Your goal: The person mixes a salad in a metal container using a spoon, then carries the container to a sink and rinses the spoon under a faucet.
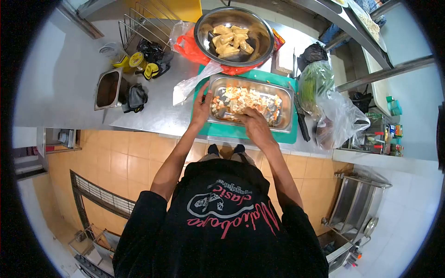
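A rectangular steel tray [288, 111] lies on a green cutting board [285, 137], with a chopped white and orange mixture [248, 98] spread inside it. My left hand [201, 109] grips the tray's left rim, thumb towards the inside. Over the tray's near edge, my right hand [256, 125] is closed on what looks like a metal spoon [227, 115], its end down in the mixture. Fingers hide most of the handle. Just beyond the tray, a steel bowl [201, 44] holds several folded, pale brown dough pieces [230, 41].
A black-handled knife [303, 126] lies right of the tray. Farther right are a bag of green vegetables [316, 85] and a clear plastic bag [340, 118]. Left stand a steel container [107, 90] and a wire rack [143, 25]. A metal shelf [354, 30] overhangs the upper right.
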Action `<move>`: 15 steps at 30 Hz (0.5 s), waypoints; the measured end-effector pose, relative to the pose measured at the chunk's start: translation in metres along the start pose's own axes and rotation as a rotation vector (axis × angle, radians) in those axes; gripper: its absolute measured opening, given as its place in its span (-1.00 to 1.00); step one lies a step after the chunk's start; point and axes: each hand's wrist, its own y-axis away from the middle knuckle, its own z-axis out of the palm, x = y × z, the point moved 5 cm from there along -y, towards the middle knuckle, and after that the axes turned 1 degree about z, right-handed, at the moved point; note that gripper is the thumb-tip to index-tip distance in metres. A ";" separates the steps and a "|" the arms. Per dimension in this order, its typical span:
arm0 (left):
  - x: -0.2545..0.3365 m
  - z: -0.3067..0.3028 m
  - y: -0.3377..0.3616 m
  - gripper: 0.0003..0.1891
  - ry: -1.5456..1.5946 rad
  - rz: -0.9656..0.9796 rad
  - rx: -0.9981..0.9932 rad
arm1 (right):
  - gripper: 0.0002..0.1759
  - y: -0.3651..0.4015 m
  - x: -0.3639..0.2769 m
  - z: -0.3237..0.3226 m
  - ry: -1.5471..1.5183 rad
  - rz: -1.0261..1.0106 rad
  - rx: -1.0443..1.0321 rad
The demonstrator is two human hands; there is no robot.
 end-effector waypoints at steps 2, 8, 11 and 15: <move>0.000 -0.001 0.000 -0.49 -0.033 0.033 0.009 | -0.50 0.011 0.012 -0.012 0.027 0.015 0.028; 0.007 0.001 0.003 -0.48 -0.104 0.023 0.022 | -0.67 0.036 0.054 -0.049 -0.002 0.182 0.142; 0.005 0.001 0.003 -0.48 -0.059 -0.014 0.018 | -0.66 0.046 0.066 -0.071 -0.103 0.279 0.217; -0.017 0.003 -0.003 -0.50 0.119 0.001 -0.008 | -0.62 0.063 0.099 -0.052 0.064 0.404 0.189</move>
